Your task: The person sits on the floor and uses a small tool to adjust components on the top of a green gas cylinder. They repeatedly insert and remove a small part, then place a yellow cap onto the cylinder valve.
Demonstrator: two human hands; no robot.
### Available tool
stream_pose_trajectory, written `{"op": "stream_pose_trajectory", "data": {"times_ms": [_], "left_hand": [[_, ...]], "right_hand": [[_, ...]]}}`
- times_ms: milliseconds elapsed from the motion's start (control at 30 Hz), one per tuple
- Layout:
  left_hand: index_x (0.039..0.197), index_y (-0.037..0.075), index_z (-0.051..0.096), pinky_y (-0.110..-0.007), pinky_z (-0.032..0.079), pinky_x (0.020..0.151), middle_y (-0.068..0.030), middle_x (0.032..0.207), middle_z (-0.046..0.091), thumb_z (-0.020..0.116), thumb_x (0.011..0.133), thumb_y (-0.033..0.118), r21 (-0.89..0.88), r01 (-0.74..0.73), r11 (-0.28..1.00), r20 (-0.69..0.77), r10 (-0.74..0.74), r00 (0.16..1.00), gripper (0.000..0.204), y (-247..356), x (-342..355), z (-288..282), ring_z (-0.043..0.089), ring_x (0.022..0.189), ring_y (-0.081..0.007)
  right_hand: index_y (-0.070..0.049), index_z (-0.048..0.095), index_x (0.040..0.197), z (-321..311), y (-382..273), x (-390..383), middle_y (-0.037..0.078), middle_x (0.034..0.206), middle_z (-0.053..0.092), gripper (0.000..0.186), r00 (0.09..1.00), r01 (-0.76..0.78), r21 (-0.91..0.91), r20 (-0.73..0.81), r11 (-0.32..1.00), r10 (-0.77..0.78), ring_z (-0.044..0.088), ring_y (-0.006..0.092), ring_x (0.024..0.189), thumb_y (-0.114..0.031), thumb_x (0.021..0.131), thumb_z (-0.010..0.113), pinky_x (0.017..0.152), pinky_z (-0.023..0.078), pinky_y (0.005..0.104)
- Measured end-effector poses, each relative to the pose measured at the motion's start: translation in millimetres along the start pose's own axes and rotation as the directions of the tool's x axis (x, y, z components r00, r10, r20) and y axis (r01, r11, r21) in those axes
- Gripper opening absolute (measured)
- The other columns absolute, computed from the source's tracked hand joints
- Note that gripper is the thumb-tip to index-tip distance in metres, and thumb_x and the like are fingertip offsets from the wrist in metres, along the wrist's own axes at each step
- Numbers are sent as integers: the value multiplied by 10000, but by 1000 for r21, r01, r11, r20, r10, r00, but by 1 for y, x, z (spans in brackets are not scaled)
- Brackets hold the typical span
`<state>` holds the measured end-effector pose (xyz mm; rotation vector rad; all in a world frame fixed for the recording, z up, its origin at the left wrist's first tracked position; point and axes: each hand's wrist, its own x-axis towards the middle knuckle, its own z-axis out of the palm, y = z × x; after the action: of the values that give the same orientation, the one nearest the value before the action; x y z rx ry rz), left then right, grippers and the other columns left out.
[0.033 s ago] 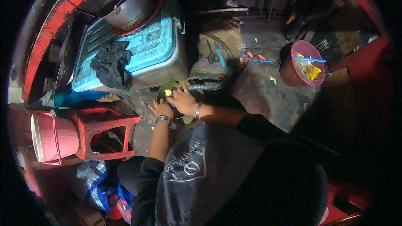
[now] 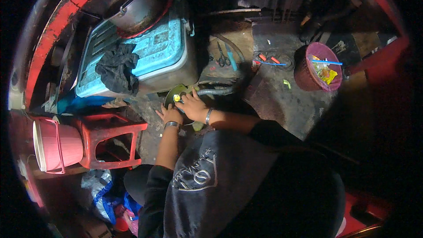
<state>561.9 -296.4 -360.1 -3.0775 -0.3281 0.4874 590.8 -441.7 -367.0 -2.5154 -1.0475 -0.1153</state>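
Low in front of me stands what looks like the top of a green gas cylinder (image 2: pixel 172 91). A small fitting with a round yellow face (image 2: pixel 177 98), apparently a gas regulator, sits on it. My right hand (image 2: pixel 194 107) lies over this fitting from the right, fingers bent round it and hiding most of it. Close beside it is my left hand (image 2: pixel 171 115), fingers spread at the cylinder's near left edge. A ribbed metal-sheathed hose (image 2: pixel 216 91) runs right from under my right hand. Both wrists wear a band.
A blue-lidded storage box (image 2: pixel 163 53) carries a black cloth (image 2: pixel 116 68) and a metal pot (image 2: pixel 139 11). Left stand a red stool (image 2: pixel 112 165) and pink bucket (image 2: pixel 59 145). Scissors (image 2: pixel 223 59), a coiled cable (image 2: pixel 286 61) and a pink waste bin (image 2: pixel 308 77) are right.
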Motion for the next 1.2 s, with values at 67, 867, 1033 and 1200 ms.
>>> {"op": "stream_pose_trajectory", "data": {"times_ms": [67,867,1033,1200], "left_hand": [[1274,136,609,-636,28,1137,-62,1384,494,563,838,314,12,15,1000,10,-15,1000,473,4,0,-3,232,1420,-378],[1016,61,701,-488,296,1119,-135,974,692,678,804,136,-340,-335,879,-334,220,917,226,-32,-7,21,584,1091,-353],[1149,85,664,-453,370,1071,-156,1164,651,693,807,147,-406,-283,869,-173,231,958,349,-34,-15,-6,496,1222,-370],[1418,108,449,-414,365,1090,-219,1351,526,771,763,365,-512,-315,799,-57,335,941,774,-63,-47,-51,460,1297,-363]], "right_hand": [[-188,598,1243,-1,-1,-1,154,1104,523,381,999,-22,19,36,1000,21,490,326,1123,-144,882,487,1110,142,658],[-192,569,1241,0,1,-6,144,1089,518,436,996,-26,44,-78,999,30,490,327,1124,-147,809,611,1088,226,608],[-160,517,1306,-18,-1,-15,133,1109,509,605,985,34,49,-169,998,-25,480,324,1106,-160,732,708,1060,263,569],[-185,508,1334,-68,11,-37,119,1183,522,734,960,-80,-13,-269,997,74,476,313,1140,-260,666,801,1033,275,549]]}}
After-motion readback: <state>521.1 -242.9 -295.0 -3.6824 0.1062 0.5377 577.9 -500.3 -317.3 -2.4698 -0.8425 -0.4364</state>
